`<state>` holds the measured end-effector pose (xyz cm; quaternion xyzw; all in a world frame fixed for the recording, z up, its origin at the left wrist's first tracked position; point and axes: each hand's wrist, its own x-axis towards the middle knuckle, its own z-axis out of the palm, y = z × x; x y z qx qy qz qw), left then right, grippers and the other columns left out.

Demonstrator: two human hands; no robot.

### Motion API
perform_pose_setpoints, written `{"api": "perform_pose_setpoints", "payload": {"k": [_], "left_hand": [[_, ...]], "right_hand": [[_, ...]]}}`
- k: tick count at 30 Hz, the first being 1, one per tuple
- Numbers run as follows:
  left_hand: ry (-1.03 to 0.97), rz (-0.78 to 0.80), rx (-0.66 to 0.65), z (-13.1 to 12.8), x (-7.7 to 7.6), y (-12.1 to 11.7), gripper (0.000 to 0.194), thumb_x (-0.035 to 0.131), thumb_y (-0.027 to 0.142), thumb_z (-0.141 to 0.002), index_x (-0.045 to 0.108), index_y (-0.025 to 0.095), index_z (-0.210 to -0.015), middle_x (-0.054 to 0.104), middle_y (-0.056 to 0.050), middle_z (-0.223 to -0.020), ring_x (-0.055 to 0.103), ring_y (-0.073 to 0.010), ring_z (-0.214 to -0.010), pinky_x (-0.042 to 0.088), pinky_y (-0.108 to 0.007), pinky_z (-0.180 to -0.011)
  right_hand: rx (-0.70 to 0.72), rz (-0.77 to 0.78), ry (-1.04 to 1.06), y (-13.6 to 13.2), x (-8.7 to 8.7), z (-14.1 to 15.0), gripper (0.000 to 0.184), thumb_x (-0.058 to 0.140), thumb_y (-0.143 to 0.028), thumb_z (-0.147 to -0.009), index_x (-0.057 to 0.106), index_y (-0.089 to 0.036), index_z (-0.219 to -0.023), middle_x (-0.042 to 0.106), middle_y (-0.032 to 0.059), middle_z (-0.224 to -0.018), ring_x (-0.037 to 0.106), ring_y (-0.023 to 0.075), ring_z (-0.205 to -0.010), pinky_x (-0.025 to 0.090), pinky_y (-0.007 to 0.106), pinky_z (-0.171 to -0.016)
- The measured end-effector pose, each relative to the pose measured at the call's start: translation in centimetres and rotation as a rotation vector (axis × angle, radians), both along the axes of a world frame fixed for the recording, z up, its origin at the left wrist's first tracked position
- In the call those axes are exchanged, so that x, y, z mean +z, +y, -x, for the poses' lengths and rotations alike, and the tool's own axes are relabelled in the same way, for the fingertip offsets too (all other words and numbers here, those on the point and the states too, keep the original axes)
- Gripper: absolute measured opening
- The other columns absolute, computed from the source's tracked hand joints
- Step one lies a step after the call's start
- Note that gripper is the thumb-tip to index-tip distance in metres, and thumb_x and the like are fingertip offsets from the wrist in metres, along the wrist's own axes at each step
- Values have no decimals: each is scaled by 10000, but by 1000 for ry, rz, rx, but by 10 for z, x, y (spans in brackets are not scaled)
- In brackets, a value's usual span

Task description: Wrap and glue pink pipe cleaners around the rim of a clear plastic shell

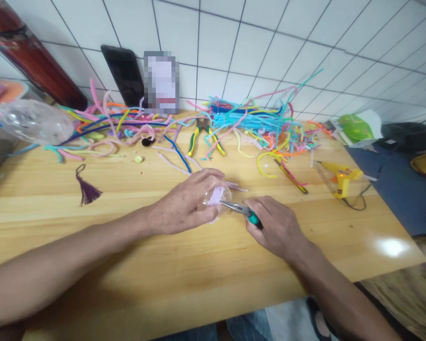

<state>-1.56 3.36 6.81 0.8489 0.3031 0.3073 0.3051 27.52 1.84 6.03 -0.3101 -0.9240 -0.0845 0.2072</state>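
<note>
My left hand (188,201) is closed around a small clear plastic piece (227,193), whose full shape my fingers hide. Pale lilac pipe cleaners (216,195) are wrapped about it, and their ends stick out to the right. In my right hand (275,225) are needle-nose pliers (236,207) with a teal and black handle. Their tip touches the lilac strands, though I cannot tell whether the jaws grip them. Just beyond my left hand lies a dark blue pipe cleaner (179,154).
Colourful pipe cleaners (248,121) are heaped along the tiled wall, with green-yellow pliers (195,137) before them. A yellow glue gun (342,179) and a cutter knife (293,177) lie right. Left are a purple tassel (88,189), a clear plastic bottle (37,122) and a leaning phone (122,73).
</note>
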Motion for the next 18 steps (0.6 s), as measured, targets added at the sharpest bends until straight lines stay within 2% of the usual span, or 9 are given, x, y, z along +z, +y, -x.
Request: {"api": "perform_pose_setpoints", "payload": {"k": [6, 18], "left_hand": [[0, -13, 1, 0, -2, 0, 425, 581, 220, -1016, 553, 223, -1440, 613, -155, -1448, 560, -302, -1440, 516, -499, -1180], [3, -14, 4, 0, 0, 0, 438, 582, 221, -1015, 553, 231, -1452, 630, -151, -1440, 566, -308, -1439, 512, -515, -1189]], "right_hand": [[5, 7, 6, 1, 0, 1, 277, 600, -99, -951, 596, -179, -1216, 765, 75, -906, 703, 241, -780, 561, 357, -699], [0, 6, 9, 1, 0, 0, 296, 596, -101, -954, 590, -190, -1235, 765, 72, -901, 713, 245, -783, 572, 361, -698]]}}
